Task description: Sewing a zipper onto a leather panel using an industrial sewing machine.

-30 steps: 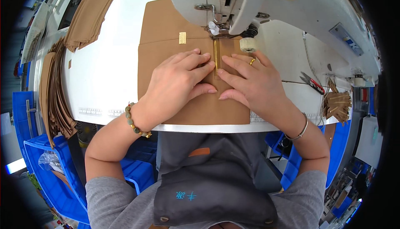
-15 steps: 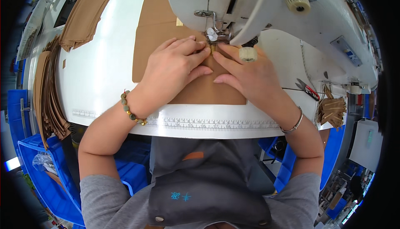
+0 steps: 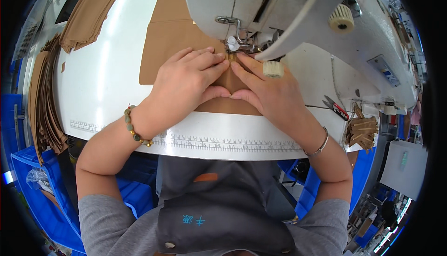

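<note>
A flat brown panel [image 3: 163,46], possibly leather or card, lies under the white sewing machine's head. Its near edge shows below my hands. My left hand [image 3: 191,74] rests on the panel, fingers stretched toward the presser foot [image 3: 233,45]. My right hand [image 3: 272,86] lies opposite, fingers also extended, with the index fingertip close to the foot. Between the two index fingers shows a small golden-brown strip [image 3: 232,57], right in front of the foot. Both thumb tips meet on the panel, which bulges slightly between the hands. The needle's point is hidden.
Brown pieces form a stack [image 3: 91,14] at far left; more hang in a bundle [image 3: 44,102] over the left edge. Red-handled snips [image 3: 336,108] and a bunch of brown strips [image 3: 362,131] lie at right. A ruler scale [image 3: 223,144] runs along the near edge. Blue bins [image 3: 44,195] stand below.
The panel has slid slightly away from me, under the machine head. My thumbs have come together and now touch. The whole view has shifted a little.
</note>
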`<state>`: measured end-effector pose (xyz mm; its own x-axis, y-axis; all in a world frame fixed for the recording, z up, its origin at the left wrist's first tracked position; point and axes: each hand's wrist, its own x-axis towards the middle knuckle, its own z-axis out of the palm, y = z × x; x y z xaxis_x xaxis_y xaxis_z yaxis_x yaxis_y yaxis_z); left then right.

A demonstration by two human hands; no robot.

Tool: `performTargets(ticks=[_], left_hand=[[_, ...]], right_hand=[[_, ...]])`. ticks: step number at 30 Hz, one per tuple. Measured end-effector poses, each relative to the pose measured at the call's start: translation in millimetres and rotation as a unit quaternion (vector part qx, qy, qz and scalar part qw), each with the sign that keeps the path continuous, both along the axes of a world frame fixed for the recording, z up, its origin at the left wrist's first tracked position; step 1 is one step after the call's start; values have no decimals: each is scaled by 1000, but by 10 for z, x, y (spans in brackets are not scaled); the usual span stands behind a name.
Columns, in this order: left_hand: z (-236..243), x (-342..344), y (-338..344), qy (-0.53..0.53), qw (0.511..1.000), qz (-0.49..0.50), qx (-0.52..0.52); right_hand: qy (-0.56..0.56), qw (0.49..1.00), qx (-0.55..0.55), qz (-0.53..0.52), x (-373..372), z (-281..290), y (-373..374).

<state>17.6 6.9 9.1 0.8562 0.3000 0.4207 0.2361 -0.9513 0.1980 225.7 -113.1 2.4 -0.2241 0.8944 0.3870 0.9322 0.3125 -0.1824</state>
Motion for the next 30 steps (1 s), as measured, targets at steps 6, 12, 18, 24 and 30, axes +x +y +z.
performTargets(ticks=[6, 12, 18, 24, 30], left_hand=[[-3, 13, 5, 7, 1000, 11, -3], [-7, 28, 35, 6, 1000, 8, -2], [-22, 25, 18, 8, 1000, 12, 9], [-19, -6, -56, 8, 1000, 12, 1], [-6, -12, -66, 13, 1000, 20, 10]], right_hand=[[-6, 1000, 5, -10, -18, 0, 25], [-13, 999, -48, -22, 21, 37, 22], [43, 998, -31, -23, 53, -27, 37], [261, 962, 54, 58, 148, -44, 48], [40, 999, 15, -6, 82, -61, 16]])
